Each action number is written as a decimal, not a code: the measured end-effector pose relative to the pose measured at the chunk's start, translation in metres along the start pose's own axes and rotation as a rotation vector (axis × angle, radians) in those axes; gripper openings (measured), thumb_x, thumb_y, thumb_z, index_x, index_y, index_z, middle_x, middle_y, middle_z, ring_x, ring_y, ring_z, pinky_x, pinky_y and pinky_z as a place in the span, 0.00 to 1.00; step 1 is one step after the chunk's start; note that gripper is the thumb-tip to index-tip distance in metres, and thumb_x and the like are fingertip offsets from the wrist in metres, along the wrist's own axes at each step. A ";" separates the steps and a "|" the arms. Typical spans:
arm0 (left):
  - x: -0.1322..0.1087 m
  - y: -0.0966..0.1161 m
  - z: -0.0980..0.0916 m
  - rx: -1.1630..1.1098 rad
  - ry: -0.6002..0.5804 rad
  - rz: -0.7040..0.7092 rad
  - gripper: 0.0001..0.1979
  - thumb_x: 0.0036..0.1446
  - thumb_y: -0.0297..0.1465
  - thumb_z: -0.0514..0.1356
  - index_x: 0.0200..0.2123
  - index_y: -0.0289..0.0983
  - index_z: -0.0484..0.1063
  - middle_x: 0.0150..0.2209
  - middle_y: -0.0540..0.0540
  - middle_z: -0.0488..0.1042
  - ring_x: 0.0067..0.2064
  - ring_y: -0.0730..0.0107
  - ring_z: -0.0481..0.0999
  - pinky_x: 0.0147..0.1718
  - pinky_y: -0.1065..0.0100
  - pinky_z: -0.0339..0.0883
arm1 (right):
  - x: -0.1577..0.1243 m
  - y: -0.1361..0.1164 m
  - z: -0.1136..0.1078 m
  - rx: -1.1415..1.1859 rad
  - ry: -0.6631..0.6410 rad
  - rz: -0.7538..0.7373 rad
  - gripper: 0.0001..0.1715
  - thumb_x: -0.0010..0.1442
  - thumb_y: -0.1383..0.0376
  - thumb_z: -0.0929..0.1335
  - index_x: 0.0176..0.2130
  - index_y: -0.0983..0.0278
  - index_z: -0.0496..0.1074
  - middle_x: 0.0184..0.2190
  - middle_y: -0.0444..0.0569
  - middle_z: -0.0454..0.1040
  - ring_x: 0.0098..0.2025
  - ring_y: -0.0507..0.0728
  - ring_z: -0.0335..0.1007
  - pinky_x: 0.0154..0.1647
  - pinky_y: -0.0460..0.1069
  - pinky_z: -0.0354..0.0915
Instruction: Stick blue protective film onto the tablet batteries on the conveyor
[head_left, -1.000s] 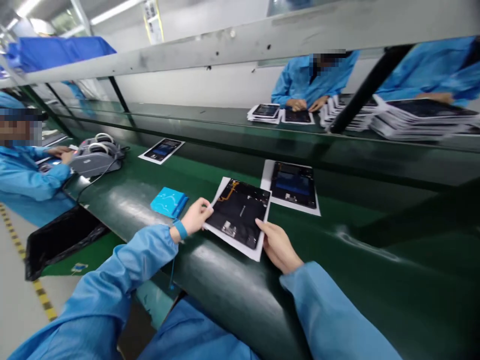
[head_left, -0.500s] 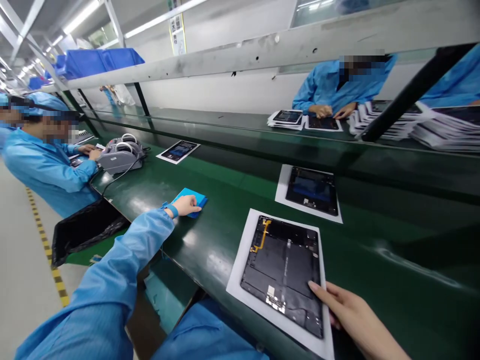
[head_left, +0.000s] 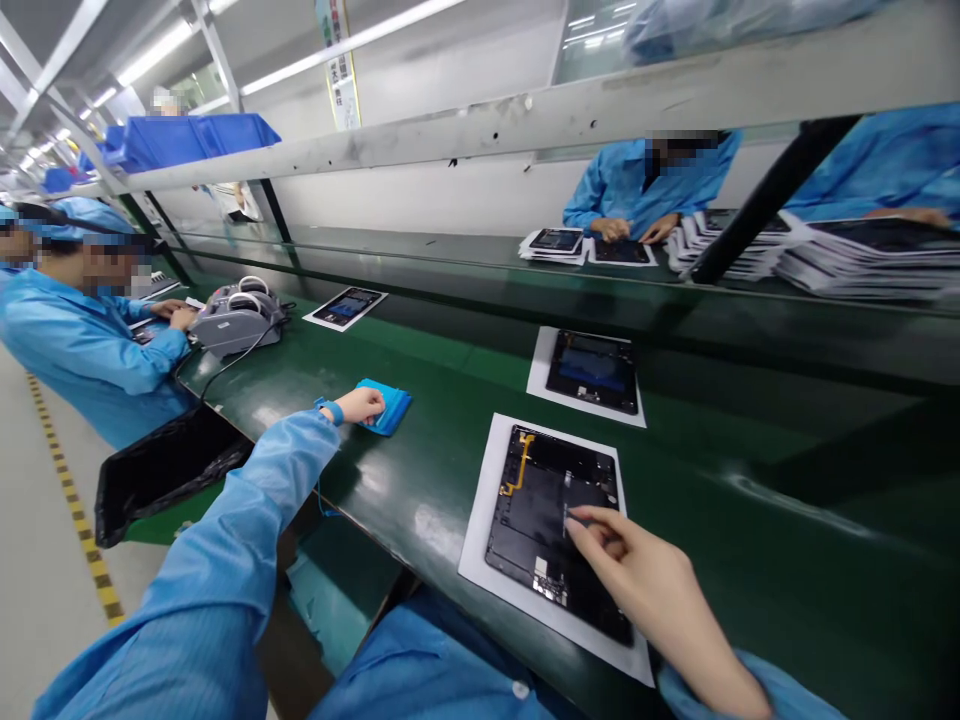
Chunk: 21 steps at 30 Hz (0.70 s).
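Observation:
My left hand (head_left: 363, 405), fingers curled together, rests at the left edge of a small stack of bright blue sheets (head_left: 391, 412); whether a sheet is between the fingers is hidden. My right hand (head_left: 637, 560) hovers over an opened tablet (head_left: 540, 500), with thumb and index finger close together near its middle. Anything held in that pinch is too small to make out. The tablet's inside is black, with an orange flex cable (head_left: 517, 468) at upper left and a silver connector area (head_left: 550, 580) at the lower edge. Under it lies a white sheet (head_left: 480, 520).
A second tablet (head_left: 592, 372) lies on white paper behind, and another tablet (head_left: 345, 308) farther left. A grey tape dispenser (head_left: 238, 318) with a cord stands near a co-worker (head_left: 82, 320). A black-lined bin (head_left: 165, 470) is below the green bench (head_left: 442, 370). Across the ledge sit stacked tablets (head_left: 862, 255).
My right hand has left the tablet's right edge and moved over its middle, fingers now pinched. The left hand has drawn slightly left on the blue stack. The view has shifted a little.

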<state>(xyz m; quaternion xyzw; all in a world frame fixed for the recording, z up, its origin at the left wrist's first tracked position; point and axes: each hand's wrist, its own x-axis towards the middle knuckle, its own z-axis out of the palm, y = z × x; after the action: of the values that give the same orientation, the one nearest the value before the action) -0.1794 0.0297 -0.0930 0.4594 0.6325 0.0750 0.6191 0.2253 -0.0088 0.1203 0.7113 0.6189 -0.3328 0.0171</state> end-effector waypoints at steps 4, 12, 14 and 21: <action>-0.028 0.035 0.013 -0.084 0.083 0.143 0.16 0.68 0.40 0.61 0.50 0.33 0.72 0.45 0.44 0.76 0.41 0.68 0.77 0.41 0.62 0.77 | 0.008 -0.039 0.034 0.239 -0.105 -0.118 0.26 0.53 0.45 0.70 0.42 0.60 0.80 0.32 0.50 0.80 0.29 0.57 0.74 0.32 0.52 0.69; -0.087 0.117 0.078 -0.248 -0.121 0.534 0.08 0.59 0.34 0.63 0.31 0.35 0.72 0.27 0.49 0.76 0.29 0.75 0.74 0.29 0.73 0.67 | 0.019 -0.092 0.078 0.417 -0.205 -0.216 0.30 0.52 0.52 0.75 0.50 0.65 0.77 0.31 0.49 0.80 0.29 0.56 0.73 0.32 0.50 0.69; -0.091 0.122 0.081 -0.244 -0.133 0.568 0.09 0.58 0.35 0.62 0.30 0.35 0.72 0.26 0.50 0.76 0.28 0.74 0.73 0.29 0.73 0.66 | 0.016 -0.089 0.077 0.448 -0.214 -0.221 0.26 0.53 0.53 0.74 0.48 0.64 0.78 0.32 0.49 0.80 0.28 0.55 0.72 0.31 0.50 0.69; -0.085 0.118 0.077 -0.152 -0.005 0.586 0.08 0.57 0.33 0.62 0.27 0.36 0.71 0.24 0.52 0.72 0.26 0.76 0.68 0.27 0.74 0.61 | 0.020 -0.060 0.069 0.528 -0.103 -0.086 0.20 0.51 0.50 0.75 0.33 0.64 0.80 0.26 0.51 0.79 0.26 0.58 0.75 0.31 0.52 0.72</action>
<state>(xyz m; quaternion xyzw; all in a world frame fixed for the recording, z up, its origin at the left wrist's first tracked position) -0.0718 0.0028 0.0291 0.5748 0.4642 0.2965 0.6052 0.1414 -0.0077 0.0803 0.6465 0.5386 -0.5187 -0.1514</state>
